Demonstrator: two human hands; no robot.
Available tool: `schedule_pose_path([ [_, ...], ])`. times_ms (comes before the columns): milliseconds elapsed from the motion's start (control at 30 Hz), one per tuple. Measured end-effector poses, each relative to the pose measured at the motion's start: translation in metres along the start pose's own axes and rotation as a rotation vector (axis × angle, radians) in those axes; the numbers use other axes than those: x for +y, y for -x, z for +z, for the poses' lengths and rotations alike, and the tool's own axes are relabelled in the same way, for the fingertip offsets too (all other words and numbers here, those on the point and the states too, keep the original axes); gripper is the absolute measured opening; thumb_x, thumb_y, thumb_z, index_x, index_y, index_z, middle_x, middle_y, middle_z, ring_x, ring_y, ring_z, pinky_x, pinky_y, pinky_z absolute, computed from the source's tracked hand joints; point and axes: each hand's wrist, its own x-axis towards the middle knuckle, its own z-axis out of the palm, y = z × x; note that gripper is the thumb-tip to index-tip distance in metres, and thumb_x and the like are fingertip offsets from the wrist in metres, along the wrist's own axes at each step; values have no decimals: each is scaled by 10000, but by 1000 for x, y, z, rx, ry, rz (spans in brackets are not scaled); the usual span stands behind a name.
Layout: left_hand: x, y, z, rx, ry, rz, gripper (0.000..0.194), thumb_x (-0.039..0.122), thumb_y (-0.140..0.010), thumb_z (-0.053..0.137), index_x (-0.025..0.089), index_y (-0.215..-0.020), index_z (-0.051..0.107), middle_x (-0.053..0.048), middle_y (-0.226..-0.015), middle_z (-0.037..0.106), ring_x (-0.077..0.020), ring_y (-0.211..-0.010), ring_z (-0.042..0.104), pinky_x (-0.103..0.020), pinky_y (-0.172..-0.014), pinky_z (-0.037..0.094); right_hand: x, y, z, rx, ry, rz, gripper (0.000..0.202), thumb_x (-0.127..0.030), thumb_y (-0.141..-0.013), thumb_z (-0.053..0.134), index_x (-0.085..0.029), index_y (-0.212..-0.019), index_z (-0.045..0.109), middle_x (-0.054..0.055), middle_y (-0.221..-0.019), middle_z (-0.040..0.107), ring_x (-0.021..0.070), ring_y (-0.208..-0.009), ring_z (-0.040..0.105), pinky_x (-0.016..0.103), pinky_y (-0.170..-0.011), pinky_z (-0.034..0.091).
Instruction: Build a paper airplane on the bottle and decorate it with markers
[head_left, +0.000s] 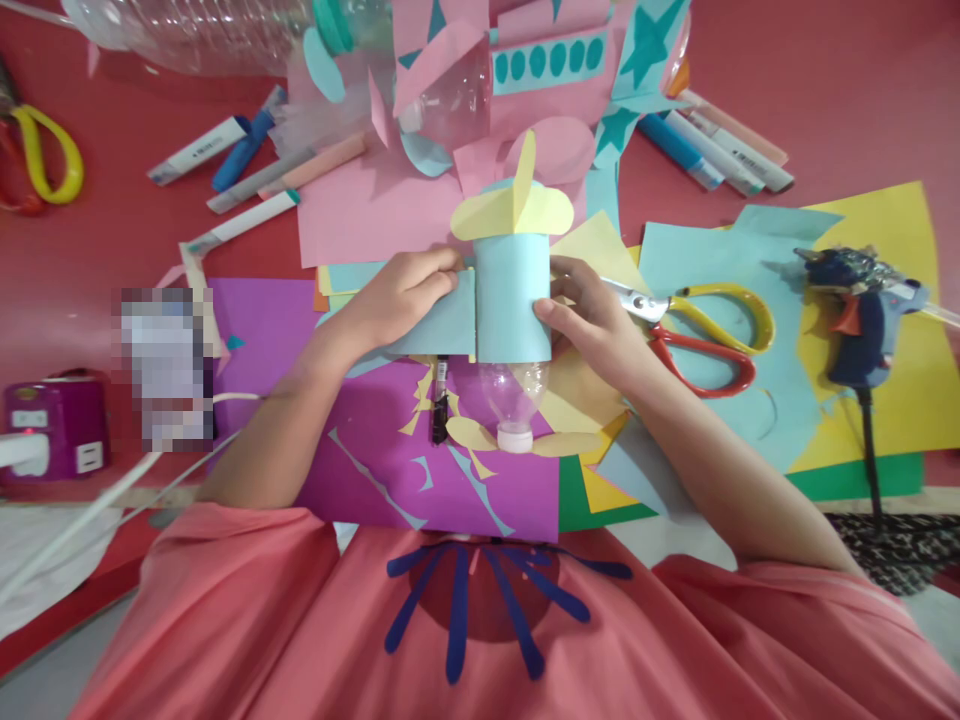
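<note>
A clear plastic bottle (514, 390) lies with its white cap toward me, its middle wrapped in light blue paper (513, 300). Pale yellow paper petals (487, 216) stick out at its far end, and more lie by the cap. My left hand (412, 295) grips a flat light blue paper flap (442, 322) at the bottle's left side, fingertips at its upper part. From the right, my right hand (589, 315) holds the wrapped bottle, thumb on the paper; its other fingers are partly hidden. A dark marker (440, 400) lies just below the flap.
Scissors with yellow and red handles (709, 340) lie right of my right hand. A glue gun (862, 320) stands further right on coloured paper. Purple paper (360, 430) with scraps lies below. Markers (247, 220) and a pink paper-covered bottle craft (547, 75) lie at the back.
</note>
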Motion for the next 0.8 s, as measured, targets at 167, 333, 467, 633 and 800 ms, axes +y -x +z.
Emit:
schedule_pose_path([
  [167, 3, 1, 1, -11, -28, -7, 144, 202, -852, 432, 180, -725, 495, 23, -690, 481, -135, -678, 484, -292, -726, 422, 1, 0, 0, 13, -19, -7, 702, -727, -750, 656, -227, -1221, 509, 79, -1097, 589, 194, -923, 622, 277, -639, 548],
  [333, 2, 1, 1, -7, -39, -6, 156, 218, -853, 435, 184, -707, 478, 21, -689, 474, -134, -669, 475, -299, -724, 420, 0, 0, 1, 20, -15, -11, 719, -733, -748, 650, -218, -1227, 503, 87, -1116, 579, 194, -931, 616, 283, -653, 552],
  [467, 2, 0, 2, -7, -39, 9, 162, 214, -850, 435, 184, -692, 461, 24, -680, 458, -127, -650, 452, -293, -695, 406, 1, 0, 1, 13, -5, -18, 734, -752, -749, 633, -220, -1235, 495, 82, -1095, 580, 193, -923, 621, 282, -642, 546],
  [633, 3, -1, 1, -8, -53, 11, 162, 200, -846, 429, 186, -686, 451, 25, -674, 446, -125, -639, 438, -291, -681, 388, 3, 0, 1, 5, -2, -27, 687, -741, -768, 624, -241, -1221, 493, 67, -1078, 578, 184, -909, 627, 272, -633, 539],
  [800, 2, -1, 2, 1, -54, 1, 175, 203, -854, 442, 187, -680, 452, 21, -685, 467, -138, -667, 485, -311, -729, 434, 2, 0, 0, 8, 6, -24, 701, -747, -758, 628, -235, -1216, 490, 71, -1085, 572, 186, -911, 622, 271, -628, 534],
])
